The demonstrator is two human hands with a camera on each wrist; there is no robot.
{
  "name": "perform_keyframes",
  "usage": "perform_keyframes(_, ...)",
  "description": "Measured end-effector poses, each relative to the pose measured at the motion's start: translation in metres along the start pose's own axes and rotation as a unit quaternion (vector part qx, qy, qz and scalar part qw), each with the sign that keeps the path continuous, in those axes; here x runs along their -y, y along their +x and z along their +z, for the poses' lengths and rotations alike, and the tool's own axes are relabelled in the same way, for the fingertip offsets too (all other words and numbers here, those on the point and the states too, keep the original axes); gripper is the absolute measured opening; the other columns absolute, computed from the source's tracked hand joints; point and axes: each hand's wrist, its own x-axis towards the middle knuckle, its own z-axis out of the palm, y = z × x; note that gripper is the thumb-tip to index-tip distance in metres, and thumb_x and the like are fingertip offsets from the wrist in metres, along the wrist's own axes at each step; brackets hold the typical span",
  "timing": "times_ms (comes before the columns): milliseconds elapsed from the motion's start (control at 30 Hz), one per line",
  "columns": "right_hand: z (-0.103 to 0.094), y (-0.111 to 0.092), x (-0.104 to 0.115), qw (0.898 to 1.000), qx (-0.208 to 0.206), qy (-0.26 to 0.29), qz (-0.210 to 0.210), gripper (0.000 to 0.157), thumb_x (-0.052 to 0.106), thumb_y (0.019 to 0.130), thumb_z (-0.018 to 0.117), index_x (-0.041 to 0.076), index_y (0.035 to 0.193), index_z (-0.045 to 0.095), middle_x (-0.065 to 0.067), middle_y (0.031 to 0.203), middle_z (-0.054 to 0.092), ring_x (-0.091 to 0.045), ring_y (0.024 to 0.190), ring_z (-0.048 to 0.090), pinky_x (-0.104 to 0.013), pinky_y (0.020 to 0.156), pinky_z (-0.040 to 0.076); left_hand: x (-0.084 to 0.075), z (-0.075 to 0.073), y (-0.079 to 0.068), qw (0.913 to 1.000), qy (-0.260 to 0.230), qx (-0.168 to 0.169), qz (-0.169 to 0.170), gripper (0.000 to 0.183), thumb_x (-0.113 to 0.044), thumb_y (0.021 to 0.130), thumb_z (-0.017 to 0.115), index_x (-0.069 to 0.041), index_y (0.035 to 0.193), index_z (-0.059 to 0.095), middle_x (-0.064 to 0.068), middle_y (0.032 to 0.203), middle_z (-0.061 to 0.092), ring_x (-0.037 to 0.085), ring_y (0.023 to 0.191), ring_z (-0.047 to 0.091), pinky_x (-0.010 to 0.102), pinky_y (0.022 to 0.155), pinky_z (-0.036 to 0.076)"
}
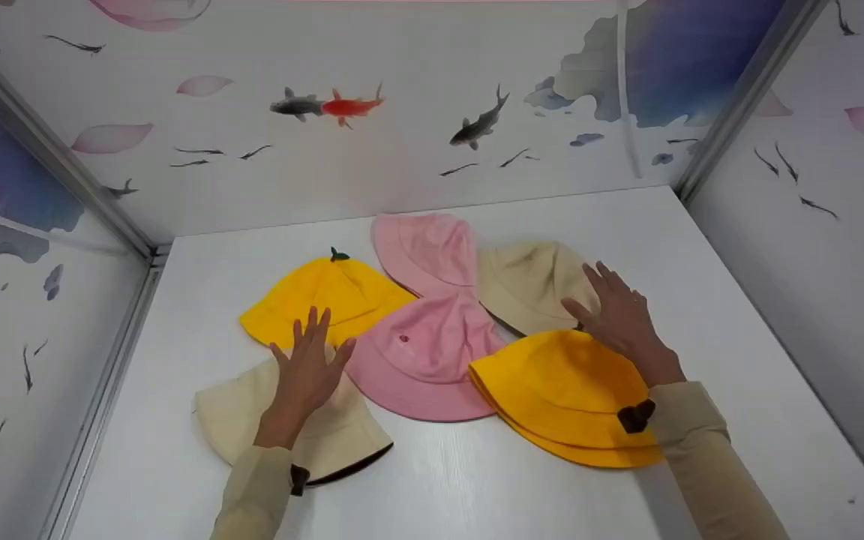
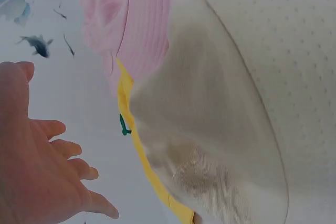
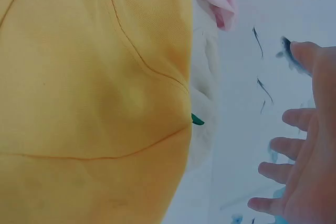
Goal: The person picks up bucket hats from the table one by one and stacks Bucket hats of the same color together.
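Observation:
My left hand (image 1: 304,382), fingers spread, hangs over the cream bucket hat (image 1: 233,409) at the front left. Its fingertips overlap the lower edge of a yellow hat (image 1: 319,292) with a green leaf-shaped stem. My right hand (image 1: 622,319) is also spread, between a beige hat (image 1: 529,277) and the front-right yellow hat (image 1: 559,382). Neither palm has anything in it, as both wrist views show. In the middle lies a pink hat (image 1: 432,352) with a small red mark; a paler pink hat (image 1: 432,247) lies behind it.
All the hats lie on a white table (image 1: 432,480), their edges close together or overlapping. A back wall (image 1: 402,180) printed with fish and petals rises behind it. Side panels with metal frame posts (image 1: 747,97) flank the table.

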Motion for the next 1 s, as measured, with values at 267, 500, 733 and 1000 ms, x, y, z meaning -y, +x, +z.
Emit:
perform_keyframes(267, 0.014, -0.008, 0.006, 0.999, -0.013, 0.032, 0.002, 0.078, 0.051, 0.101, 0.05, 0.002, 0.157, 0.027, -0.029, 0.162, 0.023, -0.053, 0.143, 0.031, -0.077, 0.109, 0.025, -0.025, 0.021, -0.004, 0.9985, -0.042, -0.021, 0.029, 0.074, -0.053, 0.1, 0.047, -0.011, 0.158, 0.028, 0.018, 0.166, 0.024, 0.042, 0.154, 0.017, 0.072, 0.12, 0.0)
perform_keyframes(500, 0.019, -0.017, 0.004, 0.999, -0.002, 0.042, 0.004, 0.08, 0.048, 0.1, 0.054, -0.001, 0.156, 0.026, -0.032, 0.159, 0.024, -0.056, 0.139, 0.033, -0.079, 0.107, 0.026, -0.046, 0.045, -0.014, 0.9918, -0.106, -0.048, 0.053, 0.065, -0.042, 0.097, 0.059, -0.009, 0.15, 0.041, 0.017, 0.154, 0.043, 0.038, 0.143, 0.038, 0.066, 0.121, 0.02)
perform_keyframes(733, 0.012, -0.027, -0.009, 0.998, 0.031, 0.046, 0.021, 0.081, 0.052, 0.1, 0.053, -0.001, 0.155, 0.027, -0.033, 0.159, 0.022, -0.056, 0.139, 0.03, -0.078, 0.11, 0.022, -0.064, 0.067, -0.023, 0.9805, -0.175, -0.076, 0.048, 0.057, -0.038, 0.095, 0.065, -0.011, 0.142, 0.048, 0.012, 0.141, 0.052, 0.031, 0.13, 0.047, 0.058, 0.114, 0.036)
perform_keyframes(1000, 0.003, -0.042, -0.027, 0.995, 0.074, 0.059, 0.045, 0.088, 0.058, 0.097, 0.054, -0.002, 0.155, 0.027, -0.035, 0.155, 0.026, -0.057, 0.136, 0.035, -0.074, 0.11, 0.029, -0.085, 0.086, -0.024, 0.952, -0.301, -0.05, 0.015, 0.053, -0.032, 0.095, 0.069, -0.009, 0.138, 0.05, 0.016, 0.137, 0.054, 0.033, 0.122, 0.054, 0.046, 0.101, 0.054)
